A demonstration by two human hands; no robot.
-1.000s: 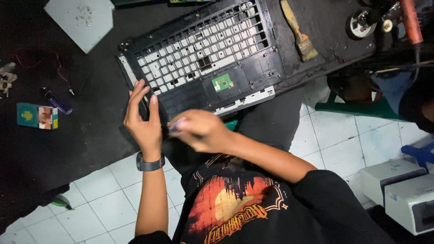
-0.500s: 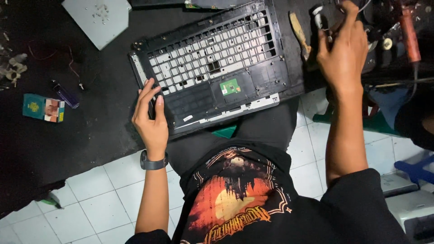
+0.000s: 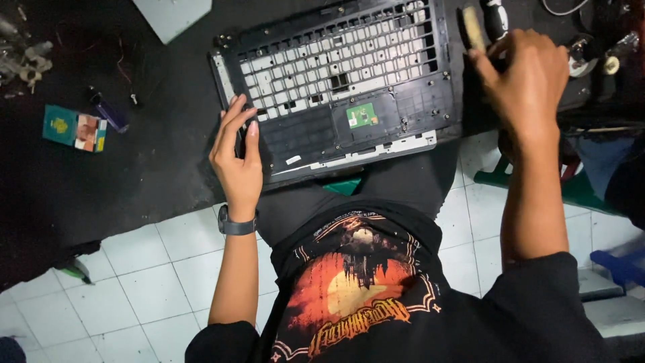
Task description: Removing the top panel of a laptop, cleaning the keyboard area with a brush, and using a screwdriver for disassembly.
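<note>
- Dark worktop [image 3: 154, 154] above white floor tiles [image 3: 134, 282], seen from overhead, with a black printed shirt [image 3: 363, 302] at the bottom of the view.
- Laptop shell [image 3: 336, 87] lying upside-down-open on the worktop's edge, keyboard grid bare, small green board [image 3: 361, 115] near its front, long axis running left to right with a slight tilt.
- Left hand [image 3: 236, 158], watch [image 3: 235, 226] on the wrist, resting flat on the shell's left front corner; grip spread, fingers touching the frame, pinching nothing.
- Right hand [image 3: 524, 87] well off to the right of the shell, over the brush [image 3: 472, 27] and just beside its handle; grip half curled, fingertips near the brush, cannot tell whether anything is pinched.
- Brush lying right of the shell, long axis pointing away from the body; right hand clearly the nearer.
- Far left: small green box [image 3: 74, 128] and purple lighter [image 3: 107, 113], well apart from both hands.
</note>
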